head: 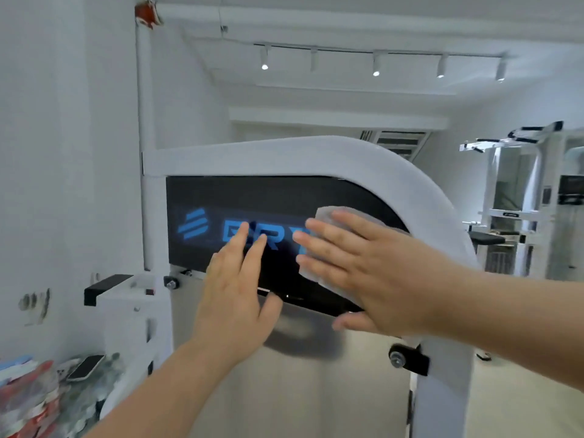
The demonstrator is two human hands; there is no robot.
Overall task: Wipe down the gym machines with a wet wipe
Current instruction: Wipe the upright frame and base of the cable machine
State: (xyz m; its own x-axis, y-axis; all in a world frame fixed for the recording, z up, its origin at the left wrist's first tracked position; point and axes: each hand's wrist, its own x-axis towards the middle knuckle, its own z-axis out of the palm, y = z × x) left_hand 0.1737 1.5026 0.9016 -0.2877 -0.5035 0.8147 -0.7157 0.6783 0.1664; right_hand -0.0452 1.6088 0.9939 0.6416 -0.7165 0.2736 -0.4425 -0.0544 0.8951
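Note:
A white gym machine (316,153) with a curved top frame fills the middle of the view. Its black panel (227,197) carries a blue logo. My right hand (357,267) lies flat on the panel's right part and presses a folded white wet wipe (328,216) against it; the wipe shows above and below my fingers. My left hand (234,292) hovers in front of the panel's lower middle, fingers apart and pointing up, holding nothing. A frosted cover sheet (316,390) hangs below the panel.
A white wall (63,153) stands close on the left. Low at the left lie a phone (86,367) and colourful packets (28,399). Another white machine (518,200) stands at the back right, with light floor (521,399) between.

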